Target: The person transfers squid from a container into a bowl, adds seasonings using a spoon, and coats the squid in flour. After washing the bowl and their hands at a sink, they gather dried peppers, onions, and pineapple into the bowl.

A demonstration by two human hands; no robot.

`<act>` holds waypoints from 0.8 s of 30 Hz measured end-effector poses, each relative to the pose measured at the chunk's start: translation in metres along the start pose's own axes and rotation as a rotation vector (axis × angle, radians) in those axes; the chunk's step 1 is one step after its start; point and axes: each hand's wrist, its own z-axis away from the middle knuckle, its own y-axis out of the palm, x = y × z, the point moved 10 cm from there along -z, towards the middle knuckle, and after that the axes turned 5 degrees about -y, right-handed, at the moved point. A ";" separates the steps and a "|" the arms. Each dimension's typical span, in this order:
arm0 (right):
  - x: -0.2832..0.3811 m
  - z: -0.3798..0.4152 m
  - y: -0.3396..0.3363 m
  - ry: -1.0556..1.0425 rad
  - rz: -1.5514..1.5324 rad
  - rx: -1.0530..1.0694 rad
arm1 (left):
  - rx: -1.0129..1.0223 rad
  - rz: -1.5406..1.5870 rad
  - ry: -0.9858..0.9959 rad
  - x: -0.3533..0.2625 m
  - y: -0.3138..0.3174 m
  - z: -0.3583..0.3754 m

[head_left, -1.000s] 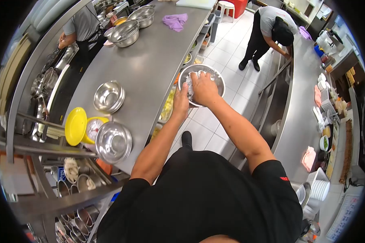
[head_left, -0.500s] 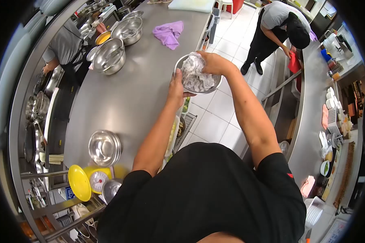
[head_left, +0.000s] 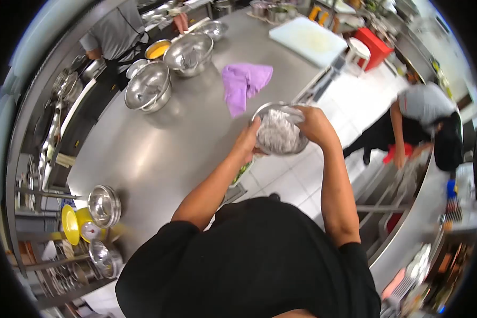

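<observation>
I hold a small steel bowl (head_left: 267, 112) filled with pale grey-white food (head_left: 276, 134) over the front edge of the steel counter (head_left: 159, 153). My left hand (head_left: 247, 141) grips the bowl's near-left rim. At the right rim, my right hand (head_left: 315, 125) is closed over the edge, fingers touching the food. A purple cloth (head_left: 241, 84) lies on the counter just beyond the bowl.
Large steel bowls (head_left: 148, 87), (head_left: 188, 51) stand at the back left, beside a person in grey (head_left: 114, 33). A white cutting board (head_left: 307, 40) lies far right. Stacked bowls (head_left: 104, 205) and a yellow scale (head_left: 77, 224) sit near left. Another person (head_left: 424, 119) bends at the right counter.
My view has swung right and the bowl has stayed in both hands, now nearer the purple cloth. My right hand has shifted from inside the food to the bowl's right rim.
</observation>
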 end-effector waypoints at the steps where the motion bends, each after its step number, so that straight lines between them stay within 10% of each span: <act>1: -0.006 -0.014 -0.024 -0.062 -0.065 -0.065 | 0.002 0.028 -0.001 -0.010 0.011 -0.001; 24: -0.281 -0.257 -0.108 0.179 -0.537 -0.114 | -0.755 0.002 0.259 -0.248 -0.121 -0.330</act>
